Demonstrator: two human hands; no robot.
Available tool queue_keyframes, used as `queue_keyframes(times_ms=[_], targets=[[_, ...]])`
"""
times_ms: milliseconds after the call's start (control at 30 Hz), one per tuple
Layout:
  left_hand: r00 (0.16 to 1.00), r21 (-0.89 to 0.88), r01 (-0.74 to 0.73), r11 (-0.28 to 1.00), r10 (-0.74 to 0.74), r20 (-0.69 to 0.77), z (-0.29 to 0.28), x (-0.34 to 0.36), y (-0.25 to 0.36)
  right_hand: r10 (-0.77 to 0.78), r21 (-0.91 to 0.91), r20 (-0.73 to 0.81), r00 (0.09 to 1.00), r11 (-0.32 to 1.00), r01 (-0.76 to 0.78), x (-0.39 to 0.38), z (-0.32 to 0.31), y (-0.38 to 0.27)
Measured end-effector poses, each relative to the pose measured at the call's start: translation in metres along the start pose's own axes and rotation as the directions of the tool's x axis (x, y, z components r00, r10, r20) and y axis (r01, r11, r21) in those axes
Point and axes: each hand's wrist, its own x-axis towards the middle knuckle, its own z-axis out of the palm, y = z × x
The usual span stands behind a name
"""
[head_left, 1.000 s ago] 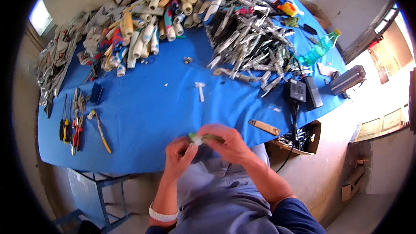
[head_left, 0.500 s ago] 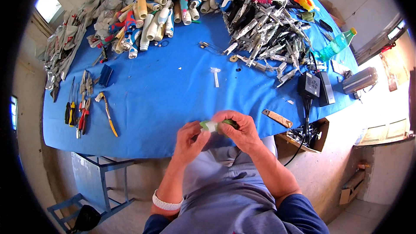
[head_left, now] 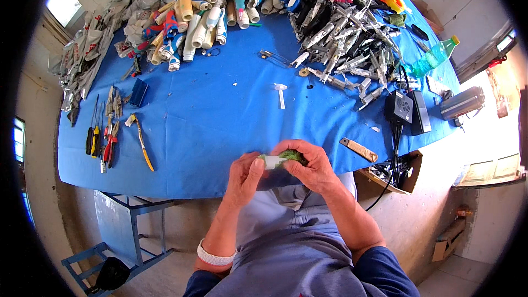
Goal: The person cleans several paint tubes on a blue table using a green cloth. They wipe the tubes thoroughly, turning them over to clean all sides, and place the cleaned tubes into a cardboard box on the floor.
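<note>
Just over the table's near edge, my left hand (head_left: 245, 176) pinches a small white plastic piece (head_left: 272, 161) with a narrow stem pointing right. My right hand (head_left: 312, 168) is closed round a crumpled green scouring pad (head_left: 295, 157), held against the stem end of the piece. Some green also shows at the left behind the white piece, partly covered by my fingers. Farther up on the blue cloth lies a T-shaped white plastic part (head_left: 281, 95).
Plastic handle shells (head_left: 209, 22) and grey inner frames (head_left: 346, 38) are heaped at the back. Left are screwdrivers (head_left: 94, 135), red-handled pliers (head_left: 112, 144) and a toothbrush (head_left: 142, 142). Right are a wooden-handled blade (head_left: 358, 150), black power adapters (head_left: 400, 108) and a green bottle (head_left: 435, 58).
The white piece shows more fully between my hands, its stem now visible against the pad. Both hands stay close together; the whole view has shifted slightly.
</note>
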Motion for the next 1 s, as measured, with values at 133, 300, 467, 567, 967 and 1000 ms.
queue_keyframes(times_ms=[133,300,467,567,967,1000], targets=[[1.0,0.068,-0.013,0.998,0.014,-0.012,0.001,0.0,0.002,0.029,0.02,0.043,0.999,0.999,-0.03,0.001,0.002,-0.004],[0.998,0.136,-0.066,0.989,0.067,-0.004,0.001,0.0,-0.002,0.127,-0.128,-0.001,0.992,0.984,-0.126,-0.002,-0.008,-0.006],[0.995,0.148,-0.095,0.984,0.093,0.019,0.0,0.002,-0.004,0.091,0.007,-0.488,0.868,0.995,-0.101,-0.002,-0.012,0.007],[0.997,0.204,-0.071,0.976,0.078,-0.028,0.005,0.002,-0.005,-0.18,-0.33,-0.43,0.885,0.943,0.032,-0.008,-0.006,-0.007],[0.989,0.256,-0.107,0.961,0.13,-0.076,0.009,0.0,-0.008,-0.012,-0.405,0.038,0.999,0.914,0.026,-0.002,0.005,-0.019],[0.989,0.247,-0.103,0.963,0.126,-0.078,0.01,-0.001,-0.009,-0.017,-0.366,0.032,0.999,0.93,0.028,-0.002,0.007,-0.018]])
